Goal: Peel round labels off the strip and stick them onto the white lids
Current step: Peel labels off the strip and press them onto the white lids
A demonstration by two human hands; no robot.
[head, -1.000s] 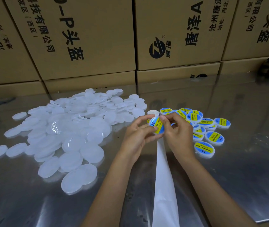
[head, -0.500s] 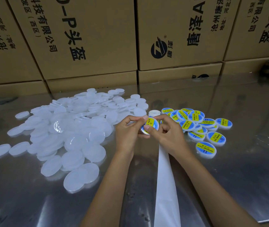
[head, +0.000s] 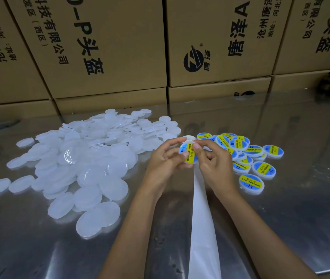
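Head view shows both hands meeting over the middle of the worktop [head: 280, 228], working 1 lid [head: 188, 156] that already carries a round label. The left hand [head: 163, 161] has its fingers curled round the lid's left edge and underside, holding it tilted toward the camera. The right hand [head: 213, 164] pinches the right edge, with its thumb and forefinger tip pressing on the label's face near the top.

The step in hand looks like smoothing the label down. To do it well, the person should rub from the centre outward so no bubble or lifted edge stays, keep the label centred inside the rim, and let the left hand brace the lid from below against the pressing thumb.

The strip [head: 201, 218] of white backing runs from under the hands toward the camera, lying flat on the worktop. Plain lids [head: 83, 158] lie heaped to the left; labelled lids [head: 250, 158] lie in a smaller cluster to the right, just beside the right hand.

The label is blue with a yellow band that reads "SOLDERING PASTE"; smaller characters beside it are too small to read. Cartons [head: 109, 47] behind bear a round black logo and Chinese print, including "头盔" and "有限公司".
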